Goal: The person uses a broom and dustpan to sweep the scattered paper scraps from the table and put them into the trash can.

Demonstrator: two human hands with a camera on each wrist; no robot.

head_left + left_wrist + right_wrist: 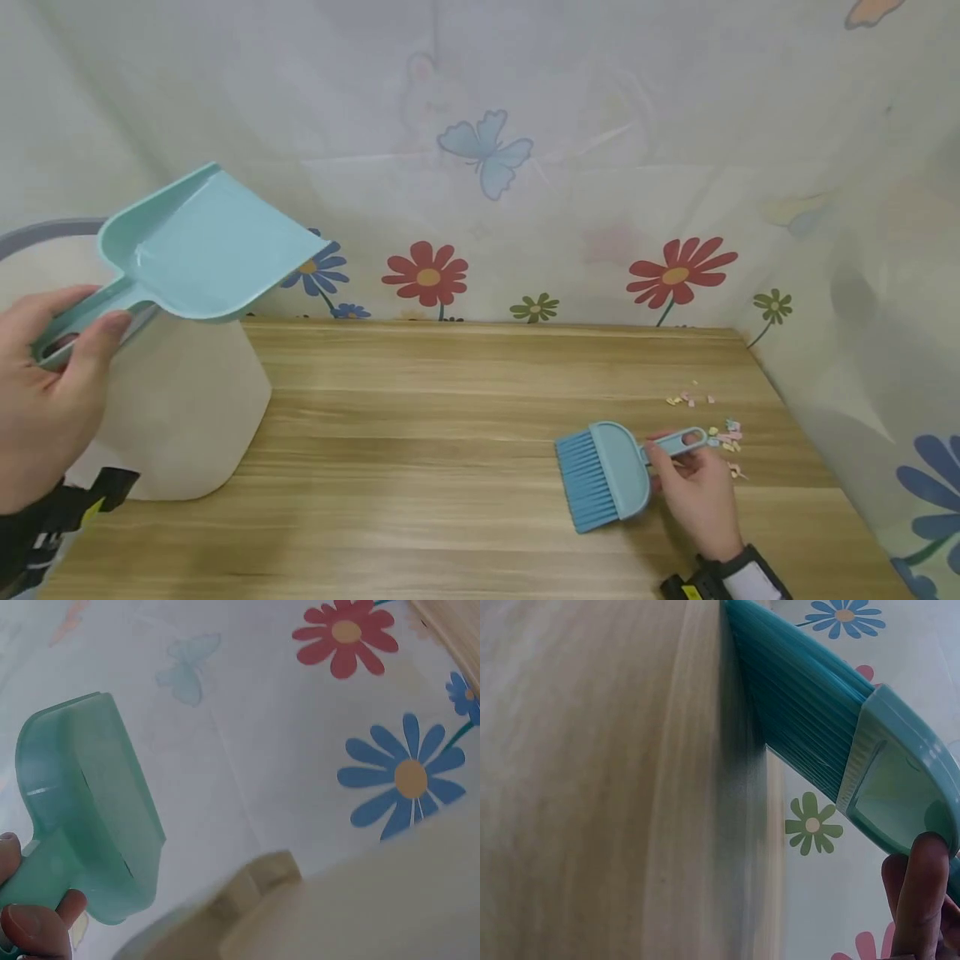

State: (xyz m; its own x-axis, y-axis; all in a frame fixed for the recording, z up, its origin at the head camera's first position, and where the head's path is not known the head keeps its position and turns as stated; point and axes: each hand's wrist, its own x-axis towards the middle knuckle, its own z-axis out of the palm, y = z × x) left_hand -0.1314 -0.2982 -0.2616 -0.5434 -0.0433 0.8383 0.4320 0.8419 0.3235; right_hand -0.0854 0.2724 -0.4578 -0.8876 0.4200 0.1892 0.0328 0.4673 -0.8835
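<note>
Brush (622, 472) and dustpan (217, 242) held apart

Toward the worktop's (420, 417) front right, the right hand (701, 496) pinches the brush's handle (678, 442), presumably to leave the bristles (587, 483) free. The left hand (52, 392), cut off by the frame, grasps the dustpan near the left edge. Scraps (732, 436), too small to identify, lie by the right edge; the pale container's (195, 408) interior, left, is hidden.
</note>
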